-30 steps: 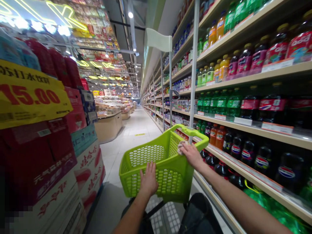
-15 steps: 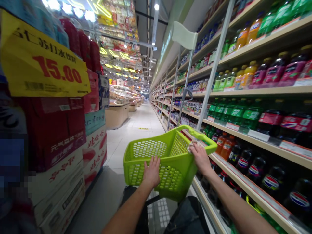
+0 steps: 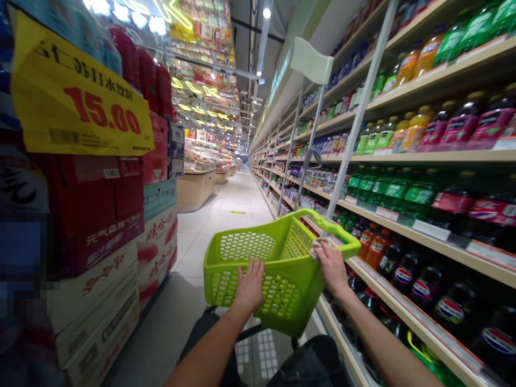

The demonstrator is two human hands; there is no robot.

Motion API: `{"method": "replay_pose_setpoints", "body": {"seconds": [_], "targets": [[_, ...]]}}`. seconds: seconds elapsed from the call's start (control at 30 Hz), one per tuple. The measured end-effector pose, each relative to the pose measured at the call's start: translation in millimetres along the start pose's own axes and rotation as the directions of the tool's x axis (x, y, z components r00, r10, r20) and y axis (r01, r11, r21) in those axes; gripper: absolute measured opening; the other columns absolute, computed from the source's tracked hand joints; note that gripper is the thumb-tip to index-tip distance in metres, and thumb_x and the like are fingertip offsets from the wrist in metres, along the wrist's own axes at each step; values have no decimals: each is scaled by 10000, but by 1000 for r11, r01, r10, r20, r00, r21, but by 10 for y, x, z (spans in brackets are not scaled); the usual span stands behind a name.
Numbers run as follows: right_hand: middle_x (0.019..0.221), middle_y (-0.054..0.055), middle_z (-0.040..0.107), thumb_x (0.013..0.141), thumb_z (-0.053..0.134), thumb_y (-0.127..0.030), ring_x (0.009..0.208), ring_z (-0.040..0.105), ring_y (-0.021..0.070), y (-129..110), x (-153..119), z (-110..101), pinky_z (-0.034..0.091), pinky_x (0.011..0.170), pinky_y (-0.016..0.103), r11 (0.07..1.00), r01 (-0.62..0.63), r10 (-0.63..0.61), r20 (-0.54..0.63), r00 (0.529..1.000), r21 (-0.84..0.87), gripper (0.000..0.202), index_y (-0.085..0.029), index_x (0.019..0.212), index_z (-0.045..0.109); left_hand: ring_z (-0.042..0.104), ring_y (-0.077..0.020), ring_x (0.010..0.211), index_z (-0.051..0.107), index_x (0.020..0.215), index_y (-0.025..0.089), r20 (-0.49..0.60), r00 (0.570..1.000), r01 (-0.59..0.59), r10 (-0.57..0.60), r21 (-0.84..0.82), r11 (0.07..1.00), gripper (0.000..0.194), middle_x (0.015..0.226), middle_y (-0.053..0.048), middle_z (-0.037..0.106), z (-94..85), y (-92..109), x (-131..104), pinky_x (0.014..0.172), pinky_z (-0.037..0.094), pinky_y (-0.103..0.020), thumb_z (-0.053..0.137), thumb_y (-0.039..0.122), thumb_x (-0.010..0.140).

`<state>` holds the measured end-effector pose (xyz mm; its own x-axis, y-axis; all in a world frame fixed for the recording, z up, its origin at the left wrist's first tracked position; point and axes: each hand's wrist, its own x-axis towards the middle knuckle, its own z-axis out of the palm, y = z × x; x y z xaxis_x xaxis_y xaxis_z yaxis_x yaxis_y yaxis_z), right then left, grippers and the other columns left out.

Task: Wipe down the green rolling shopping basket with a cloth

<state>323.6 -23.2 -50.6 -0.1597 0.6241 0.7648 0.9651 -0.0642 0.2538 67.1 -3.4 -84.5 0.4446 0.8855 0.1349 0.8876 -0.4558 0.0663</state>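
A bright green plastic shopping cart (image 3: 242,247) with honeycomb holes in its walls stands slantwise in front of my knees. My left hand (image 3: 250,285) lies against its near side, the fingers reaching up onto the top rim and the thumb spread apart. At the handle end, my right hand (image 3: 329,263) presses a crumpled whitish cloth (image 3: 316,247) onto the rim, with the fingers bent over it. The visible part of the basket's inside shows only bare green plastic.
Shelves (image 3: 403,156) of bottled drinks run close along the right. On the left rise stacked drink boxes (image 3: 97,290) under a yellow price sign (image 3: 84,102). A tiled aisle (image 3: 226,199) stretches ahead past display bins (image 3: 195,191). My knees (image 3: 314,365) are below the cart.
The view has shifted slightly, moving the shelves and sign a little to the right. My right hand has slid a little along the rim with the cloth. My left hand stays in place.
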Motion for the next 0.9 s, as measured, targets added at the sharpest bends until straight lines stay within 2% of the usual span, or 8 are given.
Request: {"method": "replay_pose_setpoints", "body": {"seconds": [0.2,0.27,0.4,0.47,0.63,0.7,0.83,0.9], "targets": [[1217,45,538,824,381,-85,1162,413,240,-661,-40,241,316,949,437,954,241,-241,-22,970,179,341,-252,1020,605,-7,-243,1349,68,1392,146,17,1000,-13,13,-4,1000,882,1478,-34,28,-18,13,-9,1045,94,-566,437,229,594],[1214,53,539,822,382,-89,1165,408,245,-566,4,209,327,942,441,968,195,-194,-18,981,160,327,-241,998,611,0,-234,1350,65,1392,150,25,999,-21,21,-3,1000,892,1477,-29,23,-30,-3,-13,1045,97,-563,442,225,587],[1236,128,509,787,382,-63,1111,453,274,-108,47,50,359,907,450,999,-8,8,-7,1000,51,341,-169,1027,599,-5,-232,1349,53,1392,151,48,999,-5,6,-9,1000,906,1477,-21,19,-74,8,-17,1048,87,-563,450,213,580],[1241,126,503,762,375,-40,1092,471,259,-118,23,50,361,915,431,998,1,-1,-4,1000,61,380,-168,1049,589,-7,-234,1349,57,1391,147,58,998,11,-10,-19,1000,910,1478,-25,16,-89,22,-16,1047,117,-554,457,210,576],[1244,64,514,767,357,-39,1119,458,220,-589,-61,258,336,951,402,970,195,-189,-54,981,144,432,-229,1093,568,-4,-233,1349,66,1391,156,61,998,0,1,-22,1000,922,1477,-20,1,-57,-3,-5,1033,200,-534,462,200,559],[1250,66,510,787,359,-58,1139,441,228,-522,-57,276,327,946,421,976,174,-166,-69,984,128,412,-242,1090,569,4,-228,1350,64,1392,162,53,999,-7,8,-20,1000,925,1477,-14,4,-30,-27,2,1034,206,-528,460,198,556],[1265,110,481,816,361,-107,1178,393,266,-93,-34,172,330,921,450,998,14,-10,-77,997,58,354,-208,1081,573,6,-224,1350,71,1391,164,23,1000,16,-15,-11,1000,925,1478,-12,12,3,-24,5,1025,233,-522,460,180,551],[1264,120,477,822,349,-114,1174,394,271,-102,-31,161,333,915,454,998,-14,18,-79,997,54,350,-198,1077,574,-2,-228,1349,69,1391,164,28,999,22,-21,-19,1000,931,1478,-13,5,9,-10,2,1025,234,-518,464,179,549]]}}
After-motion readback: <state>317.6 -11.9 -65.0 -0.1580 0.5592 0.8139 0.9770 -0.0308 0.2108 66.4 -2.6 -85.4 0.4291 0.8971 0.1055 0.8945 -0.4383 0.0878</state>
